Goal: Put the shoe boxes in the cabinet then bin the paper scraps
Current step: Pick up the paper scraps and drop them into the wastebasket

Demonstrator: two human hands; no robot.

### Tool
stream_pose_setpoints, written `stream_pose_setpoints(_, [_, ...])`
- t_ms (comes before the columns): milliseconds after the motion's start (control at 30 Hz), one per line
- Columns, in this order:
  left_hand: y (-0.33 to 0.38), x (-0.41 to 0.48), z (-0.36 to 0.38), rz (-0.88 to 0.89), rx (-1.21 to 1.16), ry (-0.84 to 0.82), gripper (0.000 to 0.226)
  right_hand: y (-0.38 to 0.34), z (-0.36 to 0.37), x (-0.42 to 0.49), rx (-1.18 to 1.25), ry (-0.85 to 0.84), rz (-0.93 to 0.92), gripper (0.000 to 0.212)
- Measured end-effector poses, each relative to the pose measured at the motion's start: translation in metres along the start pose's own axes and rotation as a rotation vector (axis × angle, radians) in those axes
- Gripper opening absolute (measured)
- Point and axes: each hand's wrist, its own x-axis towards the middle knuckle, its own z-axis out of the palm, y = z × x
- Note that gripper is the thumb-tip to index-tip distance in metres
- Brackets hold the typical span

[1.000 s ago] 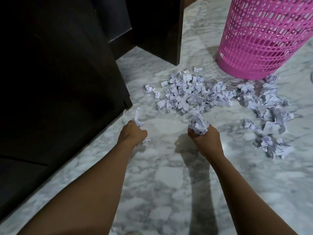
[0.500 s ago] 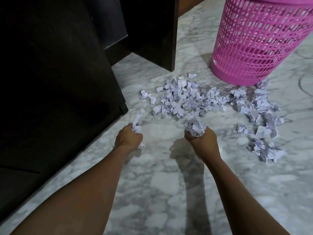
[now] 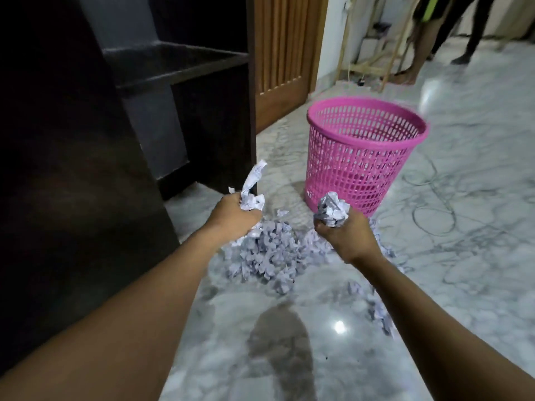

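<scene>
From the head view, the left hand (image 3: 231, 219) has its fingers curled tight around a wad of paper scraps (image 3: 252, 195), and the right hand (image 3: 346, 237) grips a crumpled ball (image 3: 331, 209). Below them a loose pile (image 3: 269, 253) litters the marble floor (image 3: 289, 342). The pink basket (image 3: 362, 157) stands just beyond, seemingly empty, beside the dark cabinet (image 3: 86, 169).

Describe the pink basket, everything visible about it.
The pink basket looks like plastic: a round bin with lattice walls, a solid smooth rim and a solid band at the base. It stands upright on the marble floor, mouth open, tapering downward. Through the lattice it looks empty. Paper scraps lie before it; neither hand touches it.
</scene>
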Motion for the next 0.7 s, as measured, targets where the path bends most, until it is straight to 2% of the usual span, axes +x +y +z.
stream_pose_setpoints(100, [0.063,0.018,-0.007,0.1,-0.085,-0.061,0.015,-0.033,-0.045,0.051,-0.088,0.018,-0.006,0.013])
stream_pose_setpoints(200, [0.118,0.032,-0.009,0.229,-0.158,-0.082,0.004,-0.062,-0.088,0.098,-0.178,0.094,-0.025,0.009])
stream_pose_setpoints(333, [0.171,0.057,0.003,0.339,-0.246,-0.121,0.02,-0.074,-0.13,0.152,-0.237,0.188,-0.053,0.009])
stream_pose_setpoints(467, [0.198,0.1,0.049,0.367,-0.234,-0.138,0.03,-0.032,-0.152,0.194,-0.22,0.237,-0.015,0.007])
stream_pose_setpoints(567, [0.215,0.134,0.089,0.318,-0.281,-0.122,0.025,0.009,-0.156,0.229,-0.113,0.295,0.013,0.009])
stream_pose_setpoints(700, [0.235,0.179,0.144,0.223,-0.329,-0.015,0.018,0.055,-0.153,0.266,0.029,0.336,0.032,0.005])
